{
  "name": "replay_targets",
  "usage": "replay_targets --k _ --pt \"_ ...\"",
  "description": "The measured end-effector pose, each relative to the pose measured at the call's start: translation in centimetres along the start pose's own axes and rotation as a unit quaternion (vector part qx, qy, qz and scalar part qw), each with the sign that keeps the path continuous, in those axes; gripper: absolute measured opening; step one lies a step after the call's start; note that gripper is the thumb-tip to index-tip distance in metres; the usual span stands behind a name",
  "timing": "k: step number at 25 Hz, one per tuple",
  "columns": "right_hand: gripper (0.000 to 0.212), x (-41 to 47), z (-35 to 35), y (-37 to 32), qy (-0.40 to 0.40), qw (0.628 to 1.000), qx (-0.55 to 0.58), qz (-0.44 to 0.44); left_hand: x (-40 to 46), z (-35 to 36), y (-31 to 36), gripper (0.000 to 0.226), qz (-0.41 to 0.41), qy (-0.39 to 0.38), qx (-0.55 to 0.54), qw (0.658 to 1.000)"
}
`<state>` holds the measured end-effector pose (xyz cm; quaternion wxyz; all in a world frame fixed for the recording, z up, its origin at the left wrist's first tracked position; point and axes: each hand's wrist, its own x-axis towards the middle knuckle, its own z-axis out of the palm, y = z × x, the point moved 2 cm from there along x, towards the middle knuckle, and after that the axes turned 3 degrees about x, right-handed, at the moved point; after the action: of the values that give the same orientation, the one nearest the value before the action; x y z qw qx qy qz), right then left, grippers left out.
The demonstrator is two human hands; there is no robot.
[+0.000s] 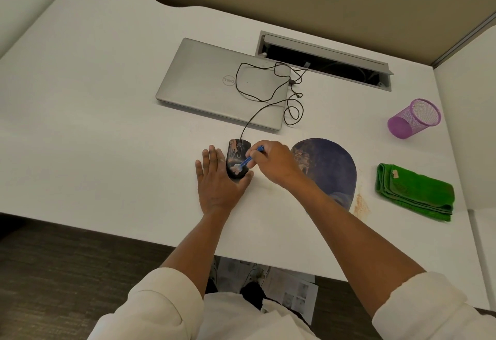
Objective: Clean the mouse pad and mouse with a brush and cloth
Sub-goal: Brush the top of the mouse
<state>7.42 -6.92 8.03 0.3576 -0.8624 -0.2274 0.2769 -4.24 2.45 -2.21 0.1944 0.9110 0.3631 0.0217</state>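
Right hand (276, 163): fingers curled round the handle of a small blue brush (249, 159), bristle end down on the mouse (237, 159), just to the left of the knuckles. Forearm runs in from the lower right, wrist bent inward, sleeve rolled back past the elbow.

Left hand (218, 178): fingers straight and together, laid flat on the table (107, 124) against the mouse's left flank; the thumb seems to cup its near end. It braces and grips nothing. Forearm comes up almost straight from below.

Mouse: dark, patterned, on bare table between my two hands; cord (264, 92) trails away over a closed laptop (214, 81) beyond the fingers.

Mouse pad (330, 167): round, dark, immediately right of the right hand and partly under that wrist. A rusty scatter of crumbs (361, 204) lies by its near right edge.

Cloth (414, 192): green, folded, well off to the right, untouched.

Handling note, my judgement: short light strokes, working the bristles into the button seams and sweeping debris toward one side, with the left hand held firm so the mouse cannot skid. I would keep the wrist high to avoid dragging over the pad.
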Motion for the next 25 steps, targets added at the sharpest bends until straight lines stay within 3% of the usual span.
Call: replay_targets --k 3,5,9,12,17,22,25 --pt "0.02 0.4 -1.1 0.6 0.104 0.994 -0.014 0.037 0.1 0.0 0.0 0.108 -0.003 0.006 -0.012 1.0" --pt "0.019 0.8 -1.9 0.6 0.125 0.99 0.029 0.054 0.1 0.0 -0.1 0.107 -0.003 0.006 -0.013 1.0" --pt "0.018 1.4 -1.8 0.3 0.079 0.996 0.029 0.006 0.1 0.1 -0.1 0.106 -0.003 0.013 -0.016 1.0" --pt "0.022 2.5 -1.7 0.6 0.103 0.995 0.002 -0.012 0.1 0.2 -0.1 0.104 -0.003 0.013 -0.011 1.0" --pt "0.018 4.0 -1.8 0.1 -0.014 0.998 -0.064 -0.012 0.1 0.2 -0.1 0.104 -0.003 0.019 -0.014 1.0" --pt "0.017 4.8 -2.9 -0.3 0.019 0.997 -0.066 -0.018 0.1 0.2 -0.1 0.104 -0.005 0.013 -0.009 1.0" --pt "0.022 4.8 -1.8 0.1 -0.023 0.997 -0.069 -0.019 0.1 0.2 -0.1 0.104 -0.005 0.012 -0.009 1.0"
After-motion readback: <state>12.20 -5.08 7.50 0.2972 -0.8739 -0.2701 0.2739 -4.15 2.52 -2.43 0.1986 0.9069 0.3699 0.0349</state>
